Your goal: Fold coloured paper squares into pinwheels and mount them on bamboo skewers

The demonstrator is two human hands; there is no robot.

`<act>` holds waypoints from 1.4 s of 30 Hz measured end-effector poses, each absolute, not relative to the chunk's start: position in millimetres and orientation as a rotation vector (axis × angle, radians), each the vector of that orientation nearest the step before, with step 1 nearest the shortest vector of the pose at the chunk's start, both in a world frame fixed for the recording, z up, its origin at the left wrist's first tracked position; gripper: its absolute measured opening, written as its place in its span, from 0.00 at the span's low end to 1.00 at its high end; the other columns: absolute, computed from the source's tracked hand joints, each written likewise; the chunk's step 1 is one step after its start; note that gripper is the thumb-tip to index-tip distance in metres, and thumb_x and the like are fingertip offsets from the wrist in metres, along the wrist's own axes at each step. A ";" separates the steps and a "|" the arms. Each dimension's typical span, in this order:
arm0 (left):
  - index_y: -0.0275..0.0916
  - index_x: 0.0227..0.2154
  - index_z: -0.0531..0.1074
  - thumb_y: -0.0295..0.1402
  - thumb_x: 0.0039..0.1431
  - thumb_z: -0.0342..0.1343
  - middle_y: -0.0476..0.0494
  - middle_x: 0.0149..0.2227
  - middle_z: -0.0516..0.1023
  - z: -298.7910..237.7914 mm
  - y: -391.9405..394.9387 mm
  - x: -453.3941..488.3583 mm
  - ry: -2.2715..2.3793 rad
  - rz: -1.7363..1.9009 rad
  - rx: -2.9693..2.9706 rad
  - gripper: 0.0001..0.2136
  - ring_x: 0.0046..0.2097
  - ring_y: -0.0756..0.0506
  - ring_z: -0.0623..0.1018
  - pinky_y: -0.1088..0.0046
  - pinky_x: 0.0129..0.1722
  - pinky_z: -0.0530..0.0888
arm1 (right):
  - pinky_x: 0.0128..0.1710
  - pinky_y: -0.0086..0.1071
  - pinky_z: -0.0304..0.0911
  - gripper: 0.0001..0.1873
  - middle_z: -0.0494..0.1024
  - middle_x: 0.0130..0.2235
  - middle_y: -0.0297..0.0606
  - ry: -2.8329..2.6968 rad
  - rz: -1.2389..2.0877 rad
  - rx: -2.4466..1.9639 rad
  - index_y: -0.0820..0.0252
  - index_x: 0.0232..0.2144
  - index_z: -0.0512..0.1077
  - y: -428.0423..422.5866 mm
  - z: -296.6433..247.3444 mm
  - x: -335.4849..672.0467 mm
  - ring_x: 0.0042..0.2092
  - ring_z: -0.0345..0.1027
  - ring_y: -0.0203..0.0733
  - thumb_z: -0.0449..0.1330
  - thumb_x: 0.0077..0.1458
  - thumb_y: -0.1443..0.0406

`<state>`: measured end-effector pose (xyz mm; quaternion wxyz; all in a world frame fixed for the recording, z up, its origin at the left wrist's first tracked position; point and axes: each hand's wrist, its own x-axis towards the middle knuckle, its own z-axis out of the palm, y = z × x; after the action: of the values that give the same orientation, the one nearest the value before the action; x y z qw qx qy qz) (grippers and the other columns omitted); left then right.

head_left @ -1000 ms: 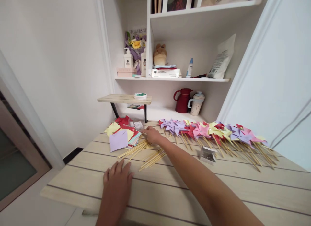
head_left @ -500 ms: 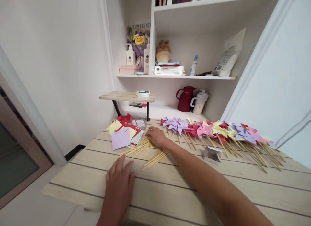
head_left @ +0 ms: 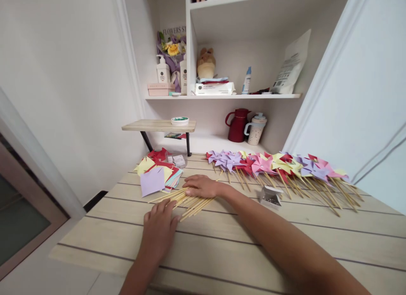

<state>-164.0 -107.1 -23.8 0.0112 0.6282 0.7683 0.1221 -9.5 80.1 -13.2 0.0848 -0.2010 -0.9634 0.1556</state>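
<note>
Bamboo-coloured wooden sticks (head_left: pixel 184 198) lie in a loose fan on the pale plank table (head_left: pixel 222 248); all positions below are given relative to this pile.

Right hand (head_left: pixel 203 186): palm down, fingers spread flat across the far end of the pile, touching the sticks. Not closed on any one stick as far as can be seen. Half a second ago it sat further back, beyond the pile and close to the paper; it has drawn toward the body and now covers the sticks.

Left hand (head_left: pixel 159 229): flat on the table at the near end of the pile, fingertips touching or just short of the stick ends; cannot tell which. It has crept forward from its earlier spot, which was well clear of the sticks. Holds nothing.

Judgement: both hands have converged on the pile from opposite ends, which reads as gathering or squaring the sticks, not picking one.

Left of the pile, just beside it: stack of coloured paper squares (head_left: pixel 158 176), lilac sheet on top. Right of the pile and behind: row of finished paper pinwheels (head_left: pixel 272 166) on sticks. Near right: small open box of pins (head_left: pixel 269 197), apart from both hands.
</note>
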 end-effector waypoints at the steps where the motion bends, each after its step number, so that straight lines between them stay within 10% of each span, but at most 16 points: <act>1: 0.43 0.58 0.69 0.32 0.65 0.45 0.38 0.62 0.69 -23.5 -108.9 -161.5 2.400 0.372 1.975 0.20 0.61 0.39 0.67 0.56 0.55 0.64 | 0.64 0.45 0.49 0.27 0.67 0.64 0.41 -2.906 0.481 -0.588 0.48 0.58 0.70 77.4 -11.9 -7.9 0.66 0.56 0.50 0.54 0.61 0.46; 5: 0.44 0.55 0.72 0.31 0.63 0.47 0.38 0.61 0.70 -23.8 -114.5 -156.1 2.364 0.373 2.029 0.19 0.60 0.38 0.68 0.55 0.55 0.65 | 0.66 0.54 0.40 0.39 0.60 0.68 0.44 -2.975 0.485 -0.554 0.47 0.62 0.64 64.4 -11.2 -4.5 0.68 0.49 0.57 0.61 0.52 0.42; 14: 0.42 0.59 0.68 0.37 0.65 0.47 0.34 0.67 0.60 -17.0 -97.3 -166.9 2.253 0.596 2.166 0.21 0.65 0.33 0.62 0.49 0.60 0.63 | 0.66 0.54 0.41 0.30 0.59 0.68 0.37 -2.899 0.483 -0.423 0.43 0.61 0.66 55.1 -25.0 1.6 0.69 0.46 0.58 0.61 0.57 0.50; 25: 0.34 0.68 0.50 0.43 0.66 0.39 0.33 0.69 0.56 -16.9 -78.6 -149.6 1.937 0.233 2.198 0.31 0.70 0.38 0.56 0.53 0.65 0.55 | 0.56 0.32 0.60 0.18 0.75 0.55 0.41 -2.733 0.352 -0.435 0.57 0.53 0.73 62.9 -3.4 31.4 0.56 0.67 0.40 0.48 0.68 0.65; 32: 0.33 0.68 0.52 0.46 0.64 0.43 0.33 0.70 0.50 -16.3 -82.5 -133.7 2.071 0.070 2.171 0.33 0.71 0.36 0.51 0.52 0.67 0.48 | 0.51 0.43 0.57 0.17 0.76 0.47 0.53 -2.688 -0.199 -1.038 0.62 0.45 0.79 97.9 22.1 72.4 0.51 0.67 0.56 0.53 0.60 0.73; 42: 0.32 0.68 0.51 0.46 0.59 0.48 0.33 0.71 0.50 -18.6 -84.2 -123.9 2.159 0.130 2.083 0.37 0.71 0.37 0.50 0.51 0.68 0.46 | 0.48 0.40 0.56 0.09 0.79 0.42 0.50 -2.809 -0.250 -0.969 0.59 0.35 0.81 111.7 3.7 50.5 0.48 0.67 0.53 0.61 0.56 0.70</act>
<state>-123.9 -84.2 -18.6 0.0692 0.6921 0.7172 0.0430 50.5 111.7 3.7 0.0800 -0.3238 -0.9390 -0.0835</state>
